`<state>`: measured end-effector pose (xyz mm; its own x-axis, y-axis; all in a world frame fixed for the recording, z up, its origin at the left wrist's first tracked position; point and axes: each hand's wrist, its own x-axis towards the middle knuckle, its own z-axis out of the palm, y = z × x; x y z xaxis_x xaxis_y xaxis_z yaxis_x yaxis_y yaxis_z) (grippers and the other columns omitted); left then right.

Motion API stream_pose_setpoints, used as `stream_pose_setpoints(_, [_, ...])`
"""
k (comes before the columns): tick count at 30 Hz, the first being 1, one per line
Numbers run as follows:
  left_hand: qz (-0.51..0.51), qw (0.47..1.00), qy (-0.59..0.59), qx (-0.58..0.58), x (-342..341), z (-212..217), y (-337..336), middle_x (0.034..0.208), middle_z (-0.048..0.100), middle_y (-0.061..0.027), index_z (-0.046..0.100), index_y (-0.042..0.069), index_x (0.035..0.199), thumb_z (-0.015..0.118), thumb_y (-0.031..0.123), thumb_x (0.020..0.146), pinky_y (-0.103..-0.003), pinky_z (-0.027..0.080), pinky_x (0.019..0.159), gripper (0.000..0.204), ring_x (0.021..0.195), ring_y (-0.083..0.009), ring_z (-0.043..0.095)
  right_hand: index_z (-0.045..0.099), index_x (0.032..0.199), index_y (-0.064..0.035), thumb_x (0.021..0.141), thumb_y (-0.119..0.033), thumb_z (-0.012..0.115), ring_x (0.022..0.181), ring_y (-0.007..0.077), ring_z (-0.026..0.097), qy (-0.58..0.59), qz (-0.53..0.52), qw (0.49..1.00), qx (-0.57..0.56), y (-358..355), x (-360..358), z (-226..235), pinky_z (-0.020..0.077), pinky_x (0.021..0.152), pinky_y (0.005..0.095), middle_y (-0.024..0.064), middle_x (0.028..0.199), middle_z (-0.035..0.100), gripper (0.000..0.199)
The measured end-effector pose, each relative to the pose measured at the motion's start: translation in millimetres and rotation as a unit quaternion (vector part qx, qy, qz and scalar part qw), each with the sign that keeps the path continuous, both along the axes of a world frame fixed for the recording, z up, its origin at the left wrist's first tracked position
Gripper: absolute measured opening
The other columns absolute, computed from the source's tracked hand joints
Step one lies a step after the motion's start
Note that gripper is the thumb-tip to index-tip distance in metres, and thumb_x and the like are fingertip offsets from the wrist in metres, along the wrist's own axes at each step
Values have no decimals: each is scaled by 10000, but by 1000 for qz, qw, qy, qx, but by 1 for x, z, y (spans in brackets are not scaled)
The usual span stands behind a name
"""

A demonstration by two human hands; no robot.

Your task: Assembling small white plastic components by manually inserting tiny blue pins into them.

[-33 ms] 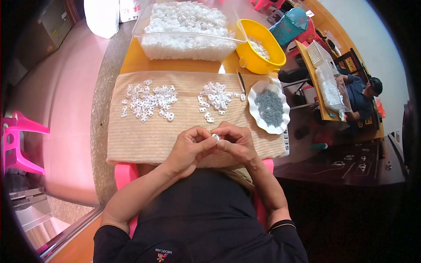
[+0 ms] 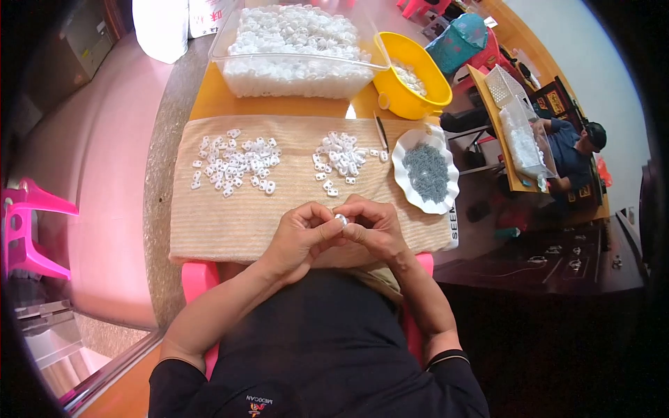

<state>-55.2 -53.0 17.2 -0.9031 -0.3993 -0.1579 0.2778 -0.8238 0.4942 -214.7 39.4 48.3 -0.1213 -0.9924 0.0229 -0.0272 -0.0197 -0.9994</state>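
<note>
Between the fingertips of both hands is a small white plastic piece, mostly covered by the fingers. My left hand pinches it from one side, and my right hand pinches it from the other, just above the near edge of the towel. Beyond the hands lies a small pile of white two-holed plastic pieces, with a larger, looser pile of similar pieces to its left. On the right stands a white wavy-rimmed dish full of small grey pins or rods.
A beige striped towel covers the table. Behind it stand a clear bin heaped with white pieces and a yellow basin. A dark pen-like tool lies near the dish. At far right another person sits by a similar bin.
</note>
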Motion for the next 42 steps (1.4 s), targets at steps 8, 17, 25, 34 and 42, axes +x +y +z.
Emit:
stream_pose_setpoints(8, [-36,999,-29,-10,4,8,-5,869,650,-55,603,30,896,670,79,875,-257,560,754,86,785,-139,641,618,1018,30,851,-69,691,816,71,546,-125,18,987,95,2,-1,13,455,743,210,6,904,558,207])
stream_pose_setpoints(17, [-33,998,-57,-11,2,8,-5,906,640,-60,585,41,906,653,125,894,-275,569,753,109,784,-122,630,606,977,13,866,-37,670,820,85,591,53,-64,993,80,0,-17,24,491,723,220,17,889,604,138])
stream_pose_setpoints(25, [-11,997,-71,2,3,7,-7,966,655,-88,586,39,925,638,142,909,-268,565,763,116,790,-110,629,613,1061,29,889,-17,638,716,63,566,362,-312,862,-171,-15,-52,69,507,641,202,20,837,598,180])
stream_pose_setpoints(34, [-1,997,-72,3,4,9,-8,942,654,-82,588,41,903,645,133,902,-264,564,736,108,767,-108,626,612,1063,37,877,-6,647,717,81,573,481,-392,719,-312,-24,-56,105,538,613,222,69,904,619,194])
stream_pose_setpoints(42, [-5,997,-71,3,4,7,-8,946,658,-79,590,45,908,644,124,899,-263,563,730,96,763,-105,625,605,1056,44,872,8,648,641,89,572,524,-424,641,-367,-17,-61,114,512,585,215,87,893,630,192])
